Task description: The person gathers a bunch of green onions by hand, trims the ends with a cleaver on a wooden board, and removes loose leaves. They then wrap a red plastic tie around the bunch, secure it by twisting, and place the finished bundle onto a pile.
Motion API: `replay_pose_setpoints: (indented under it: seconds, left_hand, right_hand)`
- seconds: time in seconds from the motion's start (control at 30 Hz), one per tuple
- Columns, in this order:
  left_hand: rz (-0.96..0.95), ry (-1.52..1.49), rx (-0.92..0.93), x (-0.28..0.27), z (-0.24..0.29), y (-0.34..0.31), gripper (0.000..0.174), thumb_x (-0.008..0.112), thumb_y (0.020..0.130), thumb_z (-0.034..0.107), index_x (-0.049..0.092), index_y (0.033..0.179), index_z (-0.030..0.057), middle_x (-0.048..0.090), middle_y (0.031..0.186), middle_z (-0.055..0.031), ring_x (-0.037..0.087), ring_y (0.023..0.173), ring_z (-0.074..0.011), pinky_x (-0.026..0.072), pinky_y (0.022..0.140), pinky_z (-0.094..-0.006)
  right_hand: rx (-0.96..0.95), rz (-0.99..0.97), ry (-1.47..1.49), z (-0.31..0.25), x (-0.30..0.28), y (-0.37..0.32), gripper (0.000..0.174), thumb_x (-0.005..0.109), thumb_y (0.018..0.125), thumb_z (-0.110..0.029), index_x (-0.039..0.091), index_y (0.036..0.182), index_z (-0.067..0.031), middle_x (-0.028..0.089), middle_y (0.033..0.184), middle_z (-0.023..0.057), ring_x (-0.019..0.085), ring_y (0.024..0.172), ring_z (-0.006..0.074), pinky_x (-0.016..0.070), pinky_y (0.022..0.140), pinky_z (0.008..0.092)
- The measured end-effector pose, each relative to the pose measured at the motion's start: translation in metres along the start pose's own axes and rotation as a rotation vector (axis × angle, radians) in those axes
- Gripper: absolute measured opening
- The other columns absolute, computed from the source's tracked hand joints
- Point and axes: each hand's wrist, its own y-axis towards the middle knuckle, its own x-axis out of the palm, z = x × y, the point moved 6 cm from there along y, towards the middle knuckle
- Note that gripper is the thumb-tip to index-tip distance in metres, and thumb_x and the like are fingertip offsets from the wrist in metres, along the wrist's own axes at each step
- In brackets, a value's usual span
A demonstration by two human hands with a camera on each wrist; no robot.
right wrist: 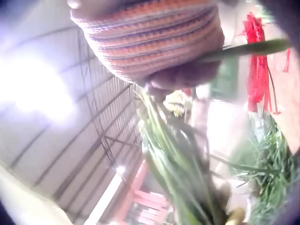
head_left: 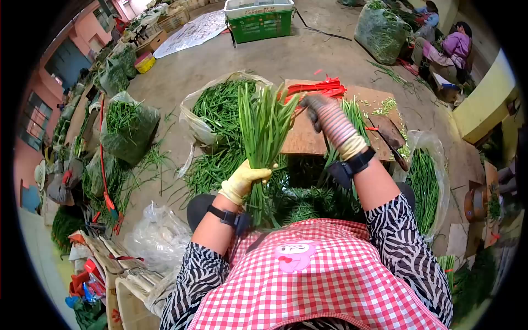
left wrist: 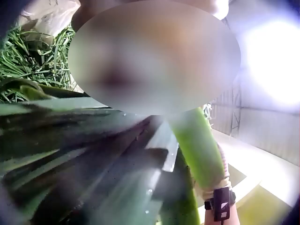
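Note:
My left hand (head_left: 246, 180), in a yellow glove, grips an upright bunch of garlic chives (head_left: 267, 129) around its lower part, thumb across the front. The bunch's pale ends point up and fan out. My right hand (head_left: 329, 116), in a striped glove with dark fingertips, is beside the top of the bunch. In the right wrist view its fingers curl over a single green leaf (right wrist: 248, 49), which sticks out to the side. Long leaves of the bunch fill the lower left wrist view, where a blurred oval covers the middle.
A wooden board (head_left: 302, 137) carries red ties (head_left: 319, 88), chives, trimmings and a knife (head_left: 393, 148). An open plastic bag of greens (head_left: 220, 107) stands left of it, a bag of chives (head_left: 422, 187) right. Beyond are a green crate (head_left: 258, 30) and a seated person (head_left: 454, 49).

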Motion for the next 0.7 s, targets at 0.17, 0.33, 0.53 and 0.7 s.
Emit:
replay_pose_setpoints:
  seconds: [0.17, 0.33, 0.53, 0.7]
  left_hand:
    - [0.030, -0.150, 0.003, -0.010, 0.001, -0.005, 0.036, 0.071, 0.086, 0.014, 0.067, 0.117, -0.0032, 0.062, 0.076, -0.0049, 0.051, 0.064, -0.0138, 0.0426, 0.065, -0.0290]
    - [-0.053, -0.133, -0.024, -0.016, -0.006, 0.002, 0.046, 0.075, 0.083, 0.015, 0.063, 0.124, -0.0026, 0.068, 0.095, -0.0081, 0.053, 0.065, -0.0145, 0.0443, 0.064, -0.0289]
    - [-0.044, -0.071, -0.032, -0.004, -0.003, -0.001, 0.045, 0.076, 0.083, 0.016, 0.065, 0.122, -0.0037, 0.070, 0.095, -0.0081, 0.057, 0.068, -0.0145, 0.0470, 0.065, -0.0285]
    - [0.011, -0.069, -0.016, -0.015, -0.007, 0.000, 0.039, 0.074, 0.085, 0.013, 0.068, 0.120, -0.0011, 0.073, 0.100, -0.0061, 0.058, 0.069, -0.0139, 0.0486, 0.066, -0.0290]
  right_hand:
    - [-0.263, -0.169, -0.077, -0.026, -0.029, -0.008, 0.040, 0.068, 0.096, -0.036, 0.068, 0.120, -0.0040, 0.068, 0.090, 0.0089, 0.065, 0.078, 0.0209, 0.0537, 0.073, 0.0334]
    - [-0.294, -0.203, -0.749, -0.010, 0.025, -0.026, 0.056, 0.075, 0.089, -0.032, 0.064, 0.134, -0.0004, 0.072, 0.121, 0.0215, 0.069, 0.114, 0.0300, 0.0521, 0.101, 0.0395]
    - [-0.145, -0.105, -0.032, 0.000, 0.022, -0.004, 0.030, 0.072, 0.094, -0.021, 0.073, 0.113, 0.0014, 0.074, 0.088, 0.0060, 0.069, 0.085, 0.0160, 0.0551, 0.086, 0.0323]
    - [-0.248, -0.173, 0.148, -0.036, -0.035, -0.010, 0.032, 0.071, 0.095, -0.020, 0.070, 0.119, 0.0013, 0.073, 0.101, 0.0067, 0.069, 0.088, 0.0170, 0.0550, 0.093, 0.0331]
